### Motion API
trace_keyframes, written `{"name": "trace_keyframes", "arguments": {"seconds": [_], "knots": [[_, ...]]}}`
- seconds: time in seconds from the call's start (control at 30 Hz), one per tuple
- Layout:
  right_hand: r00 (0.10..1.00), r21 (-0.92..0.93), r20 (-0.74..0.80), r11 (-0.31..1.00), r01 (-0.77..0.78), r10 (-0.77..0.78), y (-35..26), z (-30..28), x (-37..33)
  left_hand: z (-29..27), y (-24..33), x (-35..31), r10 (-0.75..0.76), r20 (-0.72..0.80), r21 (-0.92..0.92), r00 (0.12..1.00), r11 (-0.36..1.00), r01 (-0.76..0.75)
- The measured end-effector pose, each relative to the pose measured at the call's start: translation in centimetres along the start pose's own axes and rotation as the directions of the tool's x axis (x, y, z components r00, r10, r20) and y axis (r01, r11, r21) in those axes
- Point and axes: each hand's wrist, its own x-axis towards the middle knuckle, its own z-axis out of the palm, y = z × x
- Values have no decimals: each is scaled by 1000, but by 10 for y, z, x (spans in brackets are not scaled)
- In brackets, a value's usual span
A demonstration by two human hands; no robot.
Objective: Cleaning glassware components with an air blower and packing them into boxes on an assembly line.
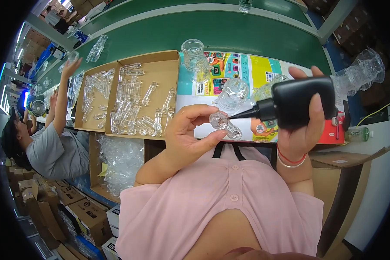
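Left grip [190,130] pinches clear plastic piece [223,123]; right grip [305,117] clasps black squeeze bottle [301,102]. Nozzle [247,114] points leftward, tip touching piece, bottle axis near-horizontal.

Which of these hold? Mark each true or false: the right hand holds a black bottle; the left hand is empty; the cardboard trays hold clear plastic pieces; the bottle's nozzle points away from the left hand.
1. The right hand holds a black bottle. True.
2. The left hand is empty. False: it pinches a clear plastic piece.
3. The cardboard trays hold clear plastic pieces. True.
4. The nozzle points away from the left hand. False: it points at the held piece.
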Motion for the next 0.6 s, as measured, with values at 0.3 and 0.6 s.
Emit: {"name": "trace_keyframes", "arguments": {"seconds": [0.3, 0.6], "knots": [[951, 669, 225, 677, -308, 211, 21, -31, 7, -5, 6, 7, -335, 94, -364, 937, 865, 346], [995, 742, 62, 663, -100, 80, 30, -70, 16, -43, -45, 29, -460, -116, -151, 880, 884, 442]]}}
